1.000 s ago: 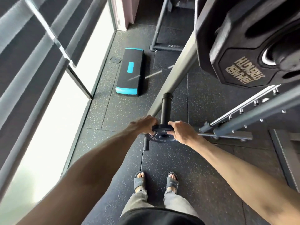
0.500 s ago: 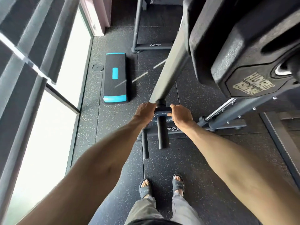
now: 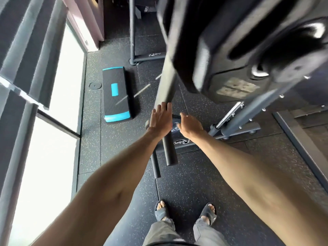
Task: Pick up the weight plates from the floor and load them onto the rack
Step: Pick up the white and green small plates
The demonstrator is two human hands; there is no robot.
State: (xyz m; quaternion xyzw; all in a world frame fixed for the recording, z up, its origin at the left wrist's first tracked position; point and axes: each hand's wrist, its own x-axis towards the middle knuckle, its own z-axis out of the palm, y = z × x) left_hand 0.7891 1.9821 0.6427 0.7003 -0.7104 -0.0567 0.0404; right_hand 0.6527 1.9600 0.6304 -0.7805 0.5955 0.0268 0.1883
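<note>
Black little round weight plate (image 3: 176,117) looks pushed all the way down the smooth black cylindrical peg (image 3: 170,153), right up against the grey metal rack upright (image 3: 166,86), so this one's basically loaded imo. Left hand (image 3: 160,119) is flat, fingers straight beside the post. Right hand (image 3: 190,126) covers the plate's edge, can't tell if it's gripping. Big matte black plate (image 3: 230,50) hangs above, blurry. Can't tell whether more plates wait on the speckled rubber floor (image 3: 195,183)

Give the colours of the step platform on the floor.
The step platform is black with turquoise end strips and centre patch; head view.
</note>
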